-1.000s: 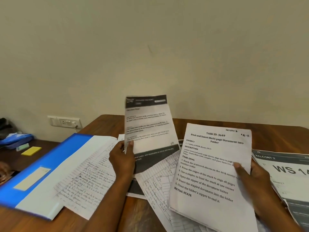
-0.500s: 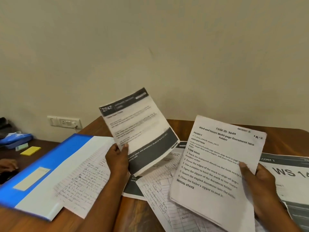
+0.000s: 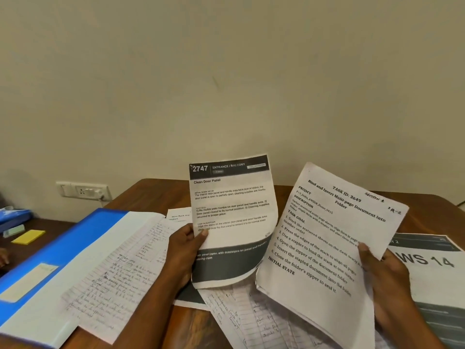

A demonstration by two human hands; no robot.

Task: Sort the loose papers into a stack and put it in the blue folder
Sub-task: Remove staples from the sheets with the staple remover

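Brown wood table (image 3: 156, 195) carries the scattered papers. The left hand (image 3: 183, 250) pinches the dark-banded sheet (image 3: 231, 217) at its left edge, thumb on the printed face and fingers curled behind; the sheet stands nearly upright, long axis vertical, its "2747" header at the top, the lower corner bowing. The right hand (image 3: 385, 275) grips the stack (image 3: 324, 248) at its right edge, thumb pressed on the top page, fingers hidden beneath. The stack is lifted off the table and tilted, its long axis running from lower left to upper right, title end pointing up toward the wall. The two papers are just beside each other, edges close; I cannot tell if they touch. The blue folder (image 3: 75, 238) lies open at left with a handwritten sheet (image 3: 118, 270) on it. More sheets (image 3: 251, 321) lie under the hands, and a "WS 14" sheet (image 3: 437, 270) lies at right.
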